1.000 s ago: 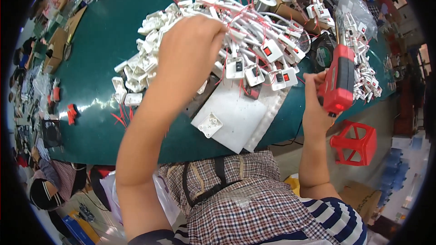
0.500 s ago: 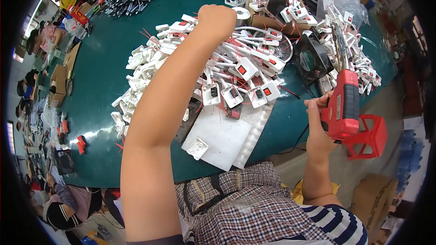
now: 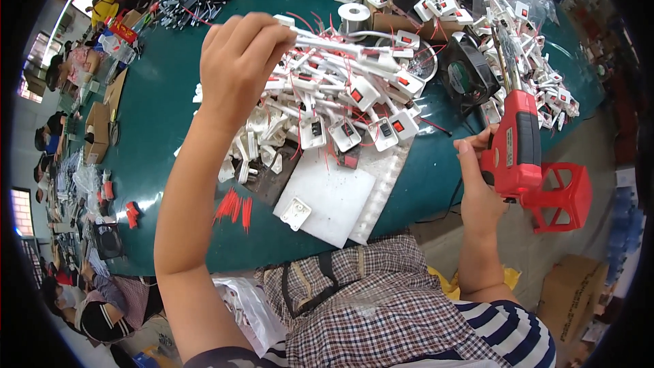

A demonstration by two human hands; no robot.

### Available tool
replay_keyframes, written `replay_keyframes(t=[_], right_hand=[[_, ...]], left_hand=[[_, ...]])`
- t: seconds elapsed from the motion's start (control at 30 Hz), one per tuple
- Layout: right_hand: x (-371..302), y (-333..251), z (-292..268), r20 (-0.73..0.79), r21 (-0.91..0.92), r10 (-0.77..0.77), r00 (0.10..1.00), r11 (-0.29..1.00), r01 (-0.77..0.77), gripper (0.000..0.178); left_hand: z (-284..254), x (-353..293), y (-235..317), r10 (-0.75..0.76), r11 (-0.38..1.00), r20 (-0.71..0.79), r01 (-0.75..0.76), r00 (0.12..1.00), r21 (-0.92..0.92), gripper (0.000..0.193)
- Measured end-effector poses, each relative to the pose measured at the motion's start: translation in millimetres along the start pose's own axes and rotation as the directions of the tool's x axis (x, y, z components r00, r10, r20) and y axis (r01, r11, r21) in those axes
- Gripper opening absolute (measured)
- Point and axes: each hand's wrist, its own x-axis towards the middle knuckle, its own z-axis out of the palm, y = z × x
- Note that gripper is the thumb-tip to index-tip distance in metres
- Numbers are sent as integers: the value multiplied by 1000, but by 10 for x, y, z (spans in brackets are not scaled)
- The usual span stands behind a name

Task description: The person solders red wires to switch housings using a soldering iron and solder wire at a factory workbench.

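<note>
My left hand point(image 3: 238, 71) is raised over the far left part of a big pile of white cables with switch boxes point(image 3: 364, 93). Its fingers are closed on a white cable point(image 3: 320, 44) with thin red wires around it. In my right hand point(image 3: 482, 194) is a red and black soldering gun point(image 3: 516, 146), its long tip pointing away beside the heap on the right. A loose white switch housing point(image 3: 297, 213) lies on a white foam pad point(image 3: 337, 194) near the table's front edge. Short red tubes point(image 3: 234, 208) lie left of the pad.
A black fan point(image 3: 469, 75) stands between the pile and the soldering gun. Behind the pile are a solder spool point(image 3: 354, 19) and a cardboard box point(image 3: 426, 29) of switch cables. Black cables point(image 3: 194, 3) lie far left. A red stool point(image 3: 562, 197) stands right of the green table point(image 3: 157, 143).
My left hand has moved left and toward me from beside the spool, lifting a white cable. The red tubes have come into sight. My right hand still holds the soldering gun, almost unmoved.
</note>
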Motion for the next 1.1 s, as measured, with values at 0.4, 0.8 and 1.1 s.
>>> replay_keyframes(t=[0.4,0.8,1.1], right_hand=[[-498,414,431,385,-66,-140,912,982,179,53],[-681,509,825,508,-244,-448,736,744,622,58],[-752,396,837,526,-299,-513,678,635,712,57]], left_hand=[[-471,-1129,432,76,976,328,-3,942,-217,22],[-459,-1283,1017,-300,876,273,377,914,-301,23],[-494,-1308,1600,-484,743,369,595,794,-305,27]])
